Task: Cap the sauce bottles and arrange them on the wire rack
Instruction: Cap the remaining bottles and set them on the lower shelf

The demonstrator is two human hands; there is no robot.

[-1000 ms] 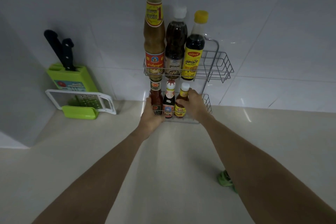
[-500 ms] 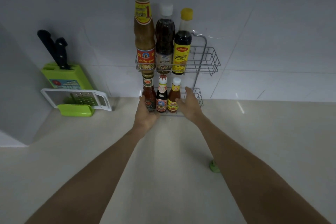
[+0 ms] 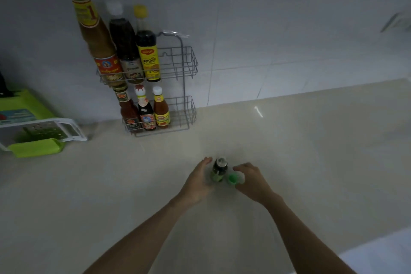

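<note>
Head view: small dark bottle [image 3: 219, 169] stands uncapped on the counter [image 3: 311, 162], well apart from the wire rack [image 3: 184, 87]. Left hand [image 3: 198, 181] spread, just beside it, contact unclear. Right hand [image 3: 251, 179] loosely curled at the green cap [image 3: 232, 178] beside the bottle. Rack holds six capped bottles.

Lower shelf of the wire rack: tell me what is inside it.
The lower shelf holds three small capped sauce bottles upright in a row at its left end; the right part shows only bare wire. The front rail hides the bottles' bases.
</note>
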